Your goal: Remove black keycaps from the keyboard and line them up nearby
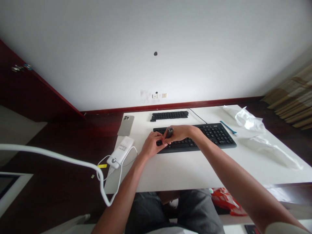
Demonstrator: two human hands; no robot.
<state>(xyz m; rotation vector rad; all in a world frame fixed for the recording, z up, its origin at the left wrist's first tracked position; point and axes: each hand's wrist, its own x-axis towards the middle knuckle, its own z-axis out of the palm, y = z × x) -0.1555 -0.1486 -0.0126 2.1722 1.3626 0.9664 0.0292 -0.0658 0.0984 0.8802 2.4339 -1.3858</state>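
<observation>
A black full-size keyboard (218, 134) lies across the middle of the white table. My right hand (177, 132) is over its left part, fingers wrapped around a tool with a dark cylindrical handle (170, 131); the tool's working end is hidden. Bent over the keyboard's left end, my left hand (154, 142) has its fingers closed together close to the right fingertips. Whatever those left fingers pinch is hidden. Behind the keyboard, black keycaps (170, 115) are laid out in tight rows, with a few set apart at the front left.
At the table's left are a phone (126, 125) and a white power bank (121, 152) with a white cable (80, 161) looping toward me. On the right lie a thin blue tool (228, 127) and crumpled white plastic wrapping (246, 118). The keyboard's cord (198, 116) runs backward.
</observation>
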